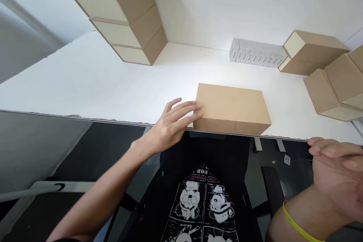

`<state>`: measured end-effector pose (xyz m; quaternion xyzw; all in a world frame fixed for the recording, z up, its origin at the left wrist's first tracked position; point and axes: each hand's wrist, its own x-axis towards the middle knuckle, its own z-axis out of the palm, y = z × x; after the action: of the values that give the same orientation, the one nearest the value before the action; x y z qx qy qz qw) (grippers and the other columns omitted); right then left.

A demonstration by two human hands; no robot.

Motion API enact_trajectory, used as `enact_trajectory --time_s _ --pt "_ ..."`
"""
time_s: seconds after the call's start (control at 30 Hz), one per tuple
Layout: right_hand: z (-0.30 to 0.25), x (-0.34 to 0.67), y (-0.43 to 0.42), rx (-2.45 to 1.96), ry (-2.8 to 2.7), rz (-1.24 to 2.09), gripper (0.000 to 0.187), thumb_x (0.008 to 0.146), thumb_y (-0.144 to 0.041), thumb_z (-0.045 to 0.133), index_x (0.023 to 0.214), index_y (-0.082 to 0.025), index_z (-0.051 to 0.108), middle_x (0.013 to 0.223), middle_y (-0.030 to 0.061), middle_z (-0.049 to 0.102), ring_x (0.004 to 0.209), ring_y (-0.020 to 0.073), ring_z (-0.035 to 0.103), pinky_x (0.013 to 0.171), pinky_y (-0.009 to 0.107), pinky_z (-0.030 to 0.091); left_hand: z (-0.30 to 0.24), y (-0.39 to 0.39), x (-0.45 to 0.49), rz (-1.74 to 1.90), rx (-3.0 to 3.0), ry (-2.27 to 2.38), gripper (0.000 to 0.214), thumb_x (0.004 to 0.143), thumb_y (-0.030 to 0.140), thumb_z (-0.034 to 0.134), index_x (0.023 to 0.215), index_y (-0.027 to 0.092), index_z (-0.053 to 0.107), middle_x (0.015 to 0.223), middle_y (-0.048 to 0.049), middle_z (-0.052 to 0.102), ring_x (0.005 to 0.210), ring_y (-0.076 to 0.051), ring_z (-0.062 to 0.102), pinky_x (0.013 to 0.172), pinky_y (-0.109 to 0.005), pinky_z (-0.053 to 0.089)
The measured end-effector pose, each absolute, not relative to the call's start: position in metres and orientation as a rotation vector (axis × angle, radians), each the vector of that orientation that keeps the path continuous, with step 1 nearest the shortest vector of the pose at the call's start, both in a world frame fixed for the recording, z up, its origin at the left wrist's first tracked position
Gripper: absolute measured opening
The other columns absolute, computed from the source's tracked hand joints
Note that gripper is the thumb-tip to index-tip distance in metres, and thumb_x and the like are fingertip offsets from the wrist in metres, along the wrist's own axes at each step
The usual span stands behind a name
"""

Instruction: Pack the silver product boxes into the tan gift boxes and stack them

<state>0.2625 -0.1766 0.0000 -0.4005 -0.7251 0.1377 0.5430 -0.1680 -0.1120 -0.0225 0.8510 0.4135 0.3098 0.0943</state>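
A closed brown cardboard box (pixel 232 104) lies at the front edge of the white table, its long side along that edge. My left hand (pixel 171 123) is at the box's left end, fingertips against it. The fingers there are stretched out and apart, not wrapped around the box. Off to the right, beyond the table's front edge, my right hand (pixel 337 170) is raised with part of the palm showing. Nothing is visible in it, and its fingers are loosely extended. A yellow band (pixel 297 223) circles the right wrist.
Tall stacked boxes (pixel 129 19) stand at the back left of the table (pixel 85 72). Along the wall is a row of small white-grey boxes (pixel 256 53). Beside it lie two stacked brown boxes (pixel 317 53), and more brown boxes (pixel 337 83) stand at the right. A chair armrest (pixel 272 185) is below.
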Motion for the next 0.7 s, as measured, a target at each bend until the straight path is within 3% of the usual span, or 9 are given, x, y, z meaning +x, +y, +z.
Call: enact_trajectory --time_s 0.1,0.13,0.2,0.3,0.37,0.43,0.57,0.7 --pt "-0.003 0.242 -0.167 -0.763 -1.563 0.486 0.024 0.094 -0.027 0.057 0.107 -0.032 0.078 0.095 0.0071 0.070 0.090 0.0273 0.068 0.079 0.051 0.059 -0.028 -0.114 -0.161 1.051 2.260 1.266 0.034 0.108 0.036 0.044 0.139 0.026 0.054 0.154 -0.0141 0.057 0.149 -0.022 0.050 0.129 -0.052 0.034" --pt "-0.007 0.234 -0.162 -0.813 -1.533 0.512 0.020 0.093 -0.025 0.060 0.104 -0.028 0.076 0.101 0.0074 0.072 0.097 0.0273 0.069 0.086 0.053 0.059 -0.028 -0.108 -0.161 1.045 2.175 1.226 0.043 0.106 0.046 0.051 0.143 0.025 0.048 0.161 -0.0167 0.048 0.154 -0.025 0.042 0.129 -0.053 0.033" --pt "-0.016 0.222 -0.151 -0.977 -1.499 0.513 0.017 0.091 -0.029 0.068 0.107 -0.025 0.071 0.120 0.0085 0.070 0.115 0.0280 0.067 0.106 0.059 0.054 -0.028 -0.091 -0.161 0.943 2.056 1.131 0.088 0.088 0.064 0.072 0.155 0.024 0.031 0.173 -0.0216 0.022 0.164 -0.032 0.022 0.132 -0.056 0.026" --pt "-0.034 0.215 -0.140 -1.182 -1.526 0.529 0.042 0.087 -0.036 0.077 0.125 -0.025 0.063 0.146 0.0102 0.059 0.137 0.0284 0.058 0.123 0.059 0.042 -0.029 -0.058 -0.164 0.756 1.961 1.018 0.145 0.057 0.068 0.093 0.162 0.023 0.004 0.175 -0.0264 -0.002 0.167 -0.039 0.002 0.134 -0.059 0.015" --pt "-0.045 0.215 -0.138 -1.228 -1.549 0.591 0.054 0.087 -0.039 0.078 0.137 -0.027 0.057 0.152 0.0103 0.056 0.140 0.0281 0.056 0.124 0.056 0.041 -0.030 -0.040 -0.165 0.657 1.961 0.930 0.150 0.054 0.066 0.095 0.160 0.022 -0.001 0.173 -0.0282 0.003 0.166 -0.039 0.002 0.134 -0.059 0.016" --pt "-0.053 0.215 -0.140 -1.243 -1.523 0.647 0.059 0.088 -0.040 0.078 0.141 -0.029 0.055 0.153 0.0103 0.056 0.142 0.0282 0.055 0.125 0.054 0.040 -0.031 -0.028 -0.164 0.620 2.005 0.869 0.143 0.056 0.063 0.094 0.157 0.021 0.001 0.168 -0.0289 0.015 0.164 -0.038 0.015 0.132 -0.058 0.023" --pt "-0.063 0.218 -0.145 -1.264 -1.389 0.652 0.056 0.085 -0.045 0.080 0.135 -0.029 0.060 0.148 0.0108 0.061 0.139 0.0319 0.058 0.125 0.060 0.038 -0.033 -0.028 -0.159 0.642 2.112 0.913 0.130 0.057 0.061 0.091 0.153 0.020 0.014 0.156 -0.0262 0.034 0.151 -0.039 0.039 0.125 -0.059 0.036" --pt "-0.069 0.225 -0.148 -1.300 -1.185 0.639 0.052 0.078 -0.049 0.085 0.125 -0.033 0.069 0.139 0.0127 0.067 0.130 0.0364 0.064 0.119 0.061 0.045 -0.035 -0.049 -0.152 0.675 2.291 0.996 0.124 0.053 0.056 0.095 0.150 0.018 0.028 0.154 -0.0279 0.034 0.150 -0.048 0.035 0.122 -0.066 0.036"
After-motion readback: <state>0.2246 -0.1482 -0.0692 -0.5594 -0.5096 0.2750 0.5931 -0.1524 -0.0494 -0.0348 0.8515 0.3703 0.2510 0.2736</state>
